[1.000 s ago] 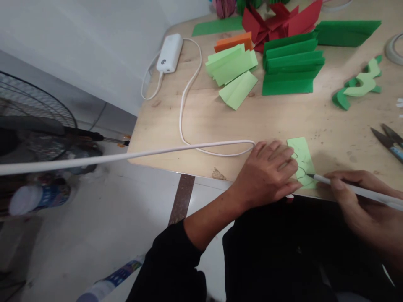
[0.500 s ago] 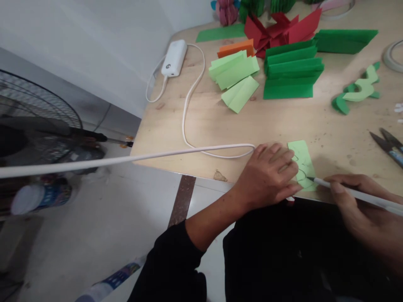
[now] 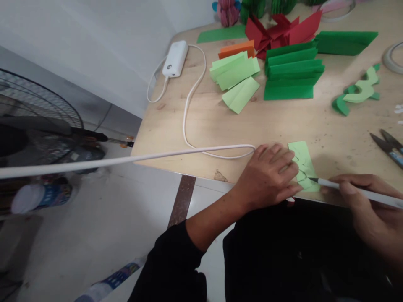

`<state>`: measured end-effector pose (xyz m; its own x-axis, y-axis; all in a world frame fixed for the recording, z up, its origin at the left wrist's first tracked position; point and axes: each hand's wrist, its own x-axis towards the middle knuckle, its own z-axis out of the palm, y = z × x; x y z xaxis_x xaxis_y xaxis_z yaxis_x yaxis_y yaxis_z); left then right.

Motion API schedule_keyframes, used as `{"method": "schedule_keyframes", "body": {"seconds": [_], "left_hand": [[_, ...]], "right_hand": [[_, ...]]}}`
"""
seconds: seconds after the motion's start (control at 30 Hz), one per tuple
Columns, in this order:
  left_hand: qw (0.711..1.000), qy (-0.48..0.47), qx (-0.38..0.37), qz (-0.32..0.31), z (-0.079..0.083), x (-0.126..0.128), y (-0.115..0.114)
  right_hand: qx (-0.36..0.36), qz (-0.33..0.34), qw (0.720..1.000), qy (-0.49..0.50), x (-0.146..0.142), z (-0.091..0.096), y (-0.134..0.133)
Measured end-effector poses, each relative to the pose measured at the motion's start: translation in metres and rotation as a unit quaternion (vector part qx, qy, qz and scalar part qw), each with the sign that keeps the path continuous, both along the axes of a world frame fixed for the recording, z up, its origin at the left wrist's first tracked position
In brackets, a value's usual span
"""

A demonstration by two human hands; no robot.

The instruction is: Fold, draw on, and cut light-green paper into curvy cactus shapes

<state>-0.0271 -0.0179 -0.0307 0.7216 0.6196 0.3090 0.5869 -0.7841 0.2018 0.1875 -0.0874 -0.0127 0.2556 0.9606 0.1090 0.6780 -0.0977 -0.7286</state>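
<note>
One light-green paper (image 3: 304,163), bearing dark curved lines, lies between the left hand (image 3: 267,176) and the right hand (image 3: 373,220), at the near edge of the worktop (image 3: 220,130). One white pen (image 3: 329,183) is in the right hand, its dark tip at the lines. One pair of scissors (image 3: 396,156) lies beyond the right hand. Farther off, beyond both hands: one white box (image 3: 176,58), one orange folded piece (image 3: 236,49), and groups of light-green folds (image 3: 236,73), green folds (image 3: 292,79) and red folds (image 3: 280,33), whose layers overlap too closely to count. One white cable (image 3: 63,167) loops to just beside the left fingers, which partly cover the paper. Left hand: palm down, fingers loosely spread and slightly bent, resting on the paper's edge without gripping; bare forearm slanting up from a black sleeve (image 3: 170,251). Right hand: thumb and fingers closed around the pen.
</note>
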Motion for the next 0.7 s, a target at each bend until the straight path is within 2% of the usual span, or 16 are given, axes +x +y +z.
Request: {"method": "schedule_keyframes", "body": {"seconds": [0.17,0.43,0.6,0.7], "left_hand": [[1.0,0.001,-0.002,-0.004,-0.0005,-0.0005,0.0006],[1.0,0.002,0.002,0.001,-0.0004,-0.0004,-0.0001],[1.0,-0.009,0.007,0.0,-0.0014,-0.0002,-0.0001],[1.0,-0.016,0.008,-0.001,-0.0022,-0.0002,0.0]], "right_hand": [[0.012,-0.002,0.999,-0.043,-0.0017,0.0,-0.002],[0.081,0.108,0.981,-0.142,-0.0057,0.0022,-0.0002],[0.097,0.091,0.974,-0.184,-0.0054,-0.0019,0.0013],[0.107,0.119,0.965,-0.21,-0.0029,-0.0055,0.0051]]}}
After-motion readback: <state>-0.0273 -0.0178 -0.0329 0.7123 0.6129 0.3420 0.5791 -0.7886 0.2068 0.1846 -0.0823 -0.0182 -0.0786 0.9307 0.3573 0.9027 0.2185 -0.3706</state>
